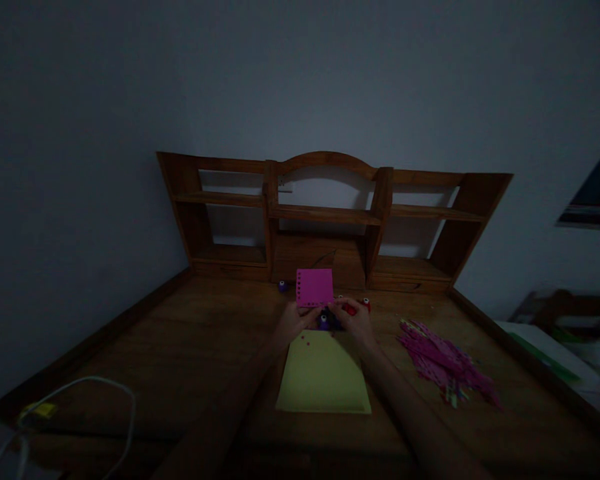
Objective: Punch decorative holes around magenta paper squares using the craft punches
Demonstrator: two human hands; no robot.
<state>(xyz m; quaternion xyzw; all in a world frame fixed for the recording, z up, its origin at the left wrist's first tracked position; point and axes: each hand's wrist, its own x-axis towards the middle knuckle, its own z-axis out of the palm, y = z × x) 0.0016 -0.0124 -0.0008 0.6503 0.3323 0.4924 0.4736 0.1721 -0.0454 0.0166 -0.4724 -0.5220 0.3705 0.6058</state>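
A square of pink paper (pixel 315 287) stands upright over the desk, with a row of punched holes down its left side and more along its bottom edge. My left hand (pixel 291 325) grips its lower left corner between thumb and fingers. At the lower right corner my right hand (pixel 356 323) pinches the same paper. Just below the paper, between the hands, sits a small purple craft punch (pixel 323 321); dark parts beside it are hard to make out. Under my wrists lies a yellow sheet (pixel 325 380) with a few tiny pink bits near its top edge.
Red craft punches (pixel 367 305) stand behind my right hand, and another purple one (pixel 283 286) is at the back. A heap of pink and yellow strips (pixel 445 360) lies right. A wooden shelf unit (pixel 325 215) lines the wall; a white cable (pixel 97 380) loops at front left.
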